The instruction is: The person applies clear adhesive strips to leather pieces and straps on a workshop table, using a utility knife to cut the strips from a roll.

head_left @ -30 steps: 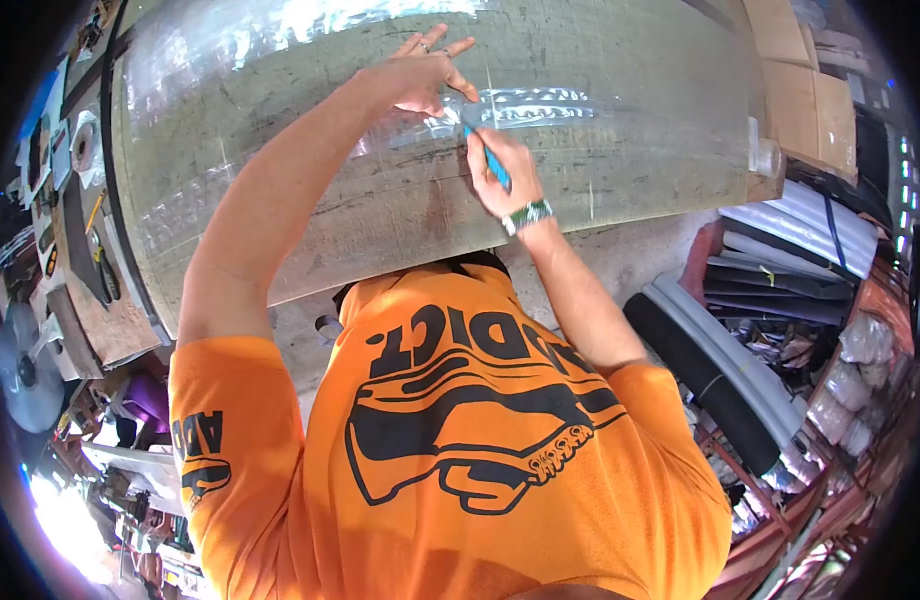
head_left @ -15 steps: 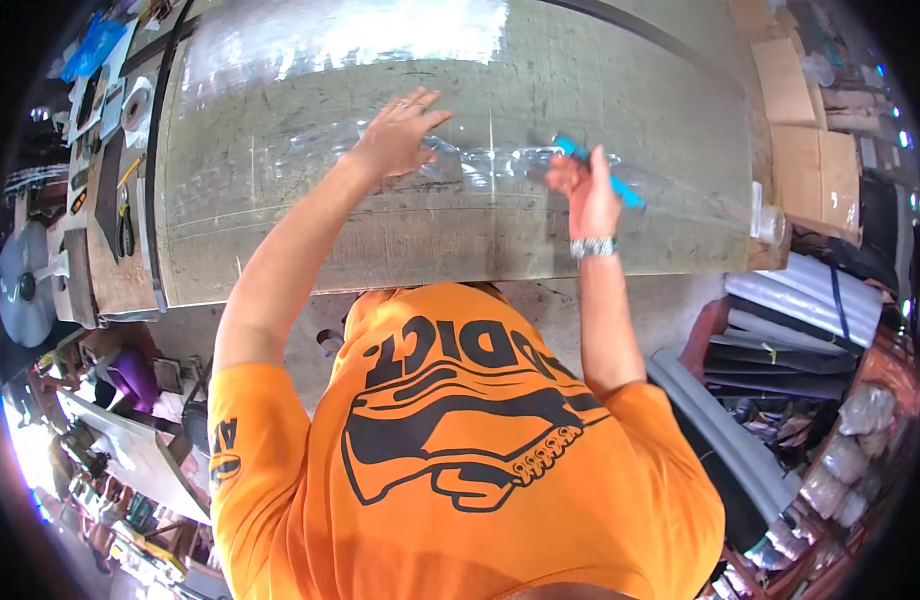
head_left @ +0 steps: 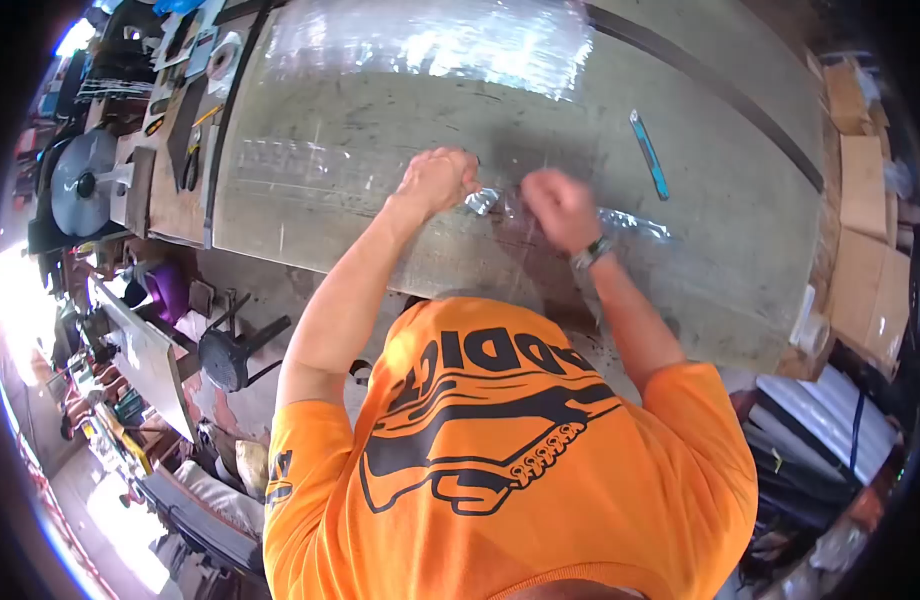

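A strip of clear plastic film (head_left: 483, 201) lies across the worktable (head_left: 360, 235), bunched up where it passes between my hands. My left hand (head_left: 438, 181) is closed around the film. Just to the right, my right hand (head_left: 563, 208) is blurred by motion, its fingers curled and gripping the same film, which trails out past the wrist. A blue utility knife (head_left: 648, 155) lies on the table, beyond my right hand and apart from it.
A shiny stack of clear plastic sheets (head_left: 430, 40) covers the table's far side. Pliers (head_left: 191, 160) and other tools sit at the left edge, with a fan (head_left: 86, 185) beyond. Cardboard boxes (head_left: 870, 285) stand at right; a black stool (head_left: 225, 358) is on the floor.
The blue knife has left my right hand and now rests on the table. Both hands have come closer together and closed on the film. The view has turned.
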Demonstrator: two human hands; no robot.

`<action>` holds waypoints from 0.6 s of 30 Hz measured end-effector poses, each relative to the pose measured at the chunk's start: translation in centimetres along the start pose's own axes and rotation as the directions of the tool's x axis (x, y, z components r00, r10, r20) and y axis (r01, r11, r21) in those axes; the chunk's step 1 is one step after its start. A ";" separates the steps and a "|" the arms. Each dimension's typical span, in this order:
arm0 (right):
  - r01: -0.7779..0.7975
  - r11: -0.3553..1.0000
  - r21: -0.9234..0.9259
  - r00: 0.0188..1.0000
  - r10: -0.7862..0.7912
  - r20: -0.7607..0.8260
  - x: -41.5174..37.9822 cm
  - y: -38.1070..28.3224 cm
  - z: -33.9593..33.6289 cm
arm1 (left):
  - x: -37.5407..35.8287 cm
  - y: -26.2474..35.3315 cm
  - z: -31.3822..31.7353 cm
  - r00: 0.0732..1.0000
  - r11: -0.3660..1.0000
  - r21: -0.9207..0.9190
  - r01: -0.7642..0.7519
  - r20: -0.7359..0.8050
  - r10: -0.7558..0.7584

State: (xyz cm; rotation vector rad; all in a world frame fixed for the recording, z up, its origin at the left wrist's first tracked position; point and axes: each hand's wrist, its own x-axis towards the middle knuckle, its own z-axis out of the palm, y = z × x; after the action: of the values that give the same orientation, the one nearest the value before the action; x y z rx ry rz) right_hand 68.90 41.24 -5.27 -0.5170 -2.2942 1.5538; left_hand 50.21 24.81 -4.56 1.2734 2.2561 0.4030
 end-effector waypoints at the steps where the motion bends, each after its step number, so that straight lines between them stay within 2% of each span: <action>1: 0.234 0.965 -0.122 0.970 -0.222 0.102 -0.5 1.1 1.0 | 0.1 -0.1 -0.4 1.000 1.000 0.002 -0.004 0.009 0.004; 2: 0.292 0.905 -0.310 0.955 -0.256 0.153 -1.2 2.7 1.9 | -0.3 0.0 -1.0 1.000 0.999 -0.038 0.020 0.000 -0.020; 5: 0.345 0.857 -0.382 0.938 -0.333 0.098 -1.9 3.3 2.8 | -1.7 -2.5 -3.2 0.996 0.996 -0.012 0.093 -0.013 -0.093; 7: 0.350 0.863 -0.364 0.937 -0.328 0.124 -1.9 3.6 3.0 | -3.1 -4.9 -4.5 0.982 0.982 -0.004 0.190 -0.001 -0.190; 9: 0.354 0.858 -0.371 0.935 -0.323 0.143 -1.8 3.8 2.9 | -4.4 -6.5 -5.2 0.977 0.973 0.096 0.211 -0.028 -0.209; 12: 0.368 0.847 -0.383 0.929 -0.344 0.132 -2.1 3.8 2.9 | -6.2 -9.8 -7.6 0.943 0.940 -0.069 0.334 0.036 -0.332; 15: 0.386 0.836 -0.391 0.922 -0.368 0.123 -1.7 3.7 3.0 | -7.5 -11.0 -9.1 0.938 0.959 -0.115 0.260 0.265 -0.223; 18: 0.389 0.831 -0.397 0.920 -0.372 0.123 -1.7 3.3 3.0 | -7.4 -7.4 -8.2 0.948 0.942 -0.215 0.257 0.247 -0.202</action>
State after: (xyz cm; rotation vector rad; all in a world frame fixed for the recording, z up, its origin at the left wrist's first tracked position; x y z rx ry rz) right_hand 69.43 39.11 -9.53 -0.1010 -2.5698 0.8972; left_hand 43.48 14.63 0.69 0.8700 2.0622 0.4146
